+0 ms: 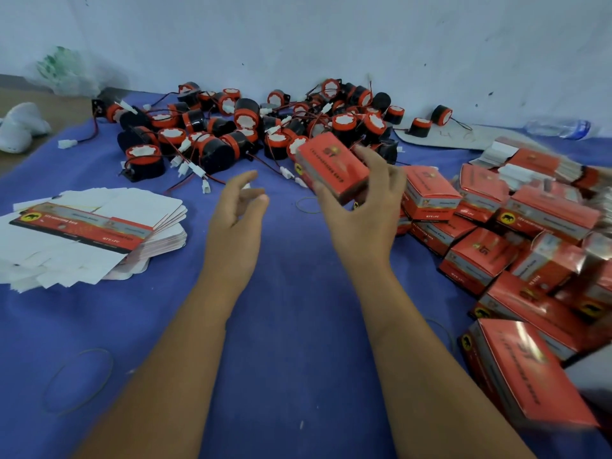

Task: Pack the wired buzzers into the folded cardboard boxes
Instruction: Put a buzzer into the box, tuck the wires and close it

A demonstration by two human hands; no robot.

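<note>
Closed red buzzer box (332, 167), raised above the blue cloth (291, 309), gripped between thumb and curled fingers of the right hand (362, 213). Left hand (236, 210) beside it, fingers loosely spread, holding nothing. Loose wired buzzers (231, 127) heaped behind; packed boxes (516, 246) piled right; flat box blanks (89, 230) stacked left.

A blue cloth (291, 326) is lying under my hands. A pale scuffed wall (298, 34) is rising beyond them. A strip of brown floor (39, 104) is showing far left, beside the cloth's edge.
</note>
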